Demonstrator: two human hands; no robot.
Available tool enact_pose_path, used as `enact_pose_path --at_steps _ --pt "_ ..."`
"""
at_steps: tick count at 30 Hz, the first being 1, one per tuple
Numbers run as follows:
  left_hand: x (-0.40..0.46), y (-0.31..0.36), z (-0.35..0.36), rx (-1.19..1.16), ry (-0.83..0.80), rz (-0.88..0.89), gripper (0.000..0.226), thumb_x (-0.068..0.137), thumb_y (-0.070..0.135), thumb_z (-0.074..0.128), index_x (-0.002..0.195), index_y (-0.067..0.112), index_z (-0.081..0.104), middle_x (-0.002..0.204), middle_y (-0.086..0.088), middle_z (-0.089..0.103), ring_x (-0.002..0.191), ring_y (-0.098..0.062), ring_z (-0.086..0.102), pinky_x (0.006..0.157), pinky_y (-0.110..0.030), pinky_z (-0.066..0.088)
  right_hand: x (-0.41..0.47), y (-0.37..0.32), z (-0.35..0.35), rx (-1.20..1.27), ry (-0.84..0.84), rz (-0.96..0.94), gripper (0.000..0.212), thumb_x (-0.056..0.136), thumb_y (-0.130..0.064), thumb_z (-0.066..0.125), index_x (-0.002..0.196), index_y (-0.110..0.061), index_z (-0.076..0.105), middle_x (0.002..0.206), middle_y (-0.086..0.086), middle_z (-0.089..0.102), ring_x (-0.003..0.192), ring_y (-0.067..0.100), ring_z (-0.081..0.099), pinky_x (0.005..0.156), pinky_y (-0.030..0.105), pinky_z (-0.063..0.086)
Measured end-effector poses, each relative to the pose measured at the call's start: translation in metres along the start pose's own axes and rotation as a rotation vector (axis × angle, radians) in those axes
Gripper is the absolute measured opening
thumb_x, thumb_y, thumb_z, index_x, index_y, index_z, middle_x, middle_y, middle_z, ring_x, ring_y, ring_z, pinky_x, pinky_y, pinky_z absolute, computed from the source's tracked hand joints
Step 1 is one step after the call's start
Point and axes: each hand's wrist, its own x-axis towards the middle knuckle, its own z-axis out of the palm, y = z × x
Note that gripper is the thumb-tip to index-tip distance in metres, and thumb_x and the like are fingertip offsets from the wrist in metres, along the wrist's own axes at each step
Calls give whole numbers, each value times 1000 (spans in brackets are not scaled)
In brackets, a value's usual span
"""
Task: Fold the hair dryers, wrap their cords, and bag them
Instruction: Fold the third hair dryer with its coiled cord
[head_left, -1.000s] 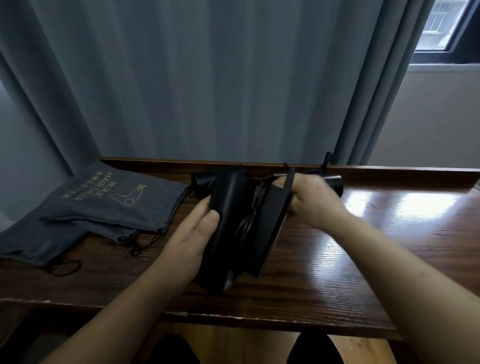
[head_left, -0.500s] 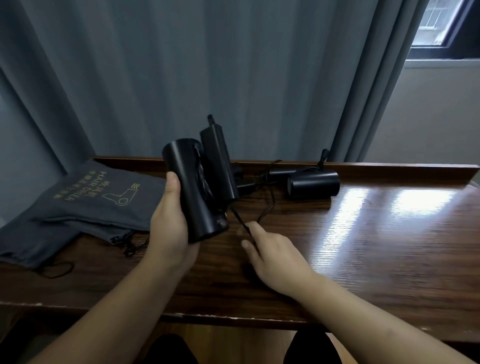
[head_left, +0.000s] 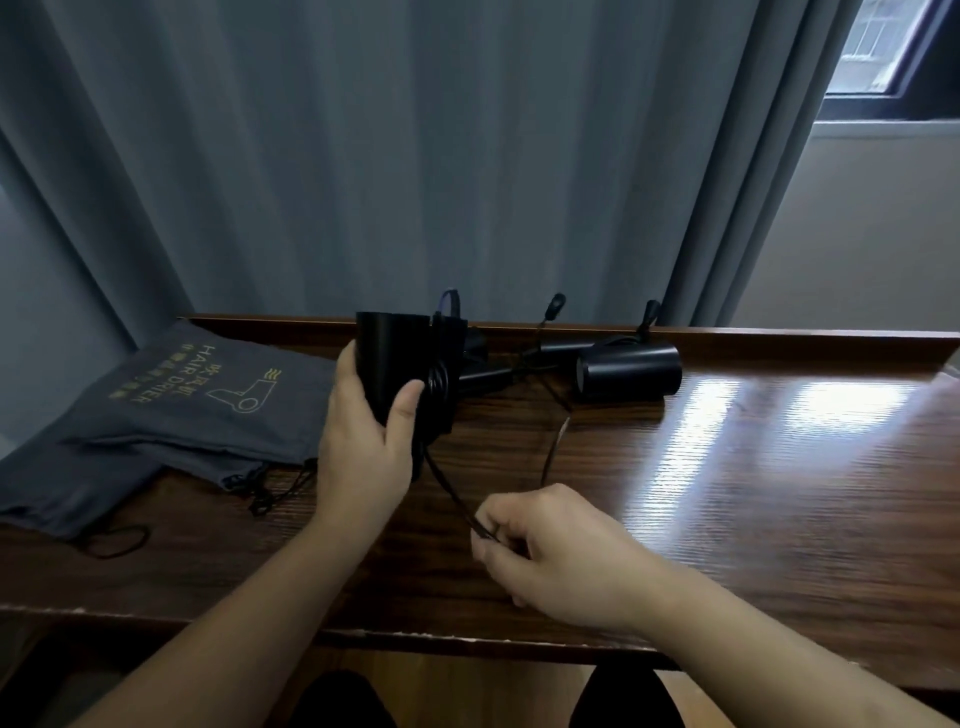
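My left hand grips a folded black hair dryer held just above the table, with several turns of cord wound around it. Its black cord runs down and to the right into my right hand, which pinches it near the table's front. A second black hair dryer lies on its side at the back of the table, its cord trailing toward my right hand. Grey drawstring bags printed "HAIR DRIER" lie flat on the left.
The dark wooden table has a raised lip along its back edge, against a grey curtain. Black drawstrings lie loose near the front left. A window shows at the upper right. My knees are below the front edge.
The held dryer has tipped so its barrel stands more upright and moved right. My right hand drew back toward me and now pinches the cord, pulling it taut.
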Motion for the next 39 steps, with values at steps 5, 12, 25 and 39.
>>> enact_pose_path --at_steps 5,12,25,39 --pt "1 -7 -5 187 -170 57 75 95 61 43 157 28 17 149 -3 44 132 -22 47 101 -43 46 -3 -26 -45 -237 -68 -211 12 98 -32 58 89 -26 62 70 -10 60 67 11 59 60 23 47" --pt "-12 -13 -20 110 -473 115 70 92 72 40 153 47 19 141 20 50 116 -2 57 97 -41 52 18 -10 -108 -638 366 -400 25 96 -46 56 96 -27 72 88 -12 69 80 9 67 66 32 56" --pt "-27 38 -36 -485 -572 -32 53 96 53 43 143 31 48 129 12 66 116 -8 64 88 -20 52 62 49 -107 -131 607 -40 17 93 -45 65 81 -34 69 76 -9 67 76 11 64 71 33 53" --pt "0 66 -20 -741 -155 -291 56 87 60 49 129 24 60 117 2 73 110 -15 69 94 -39 54 44 29 7 -108 270 14 24 107 -45 32 107 -32 52 85 -10 63 87 21 63 72 26 40"
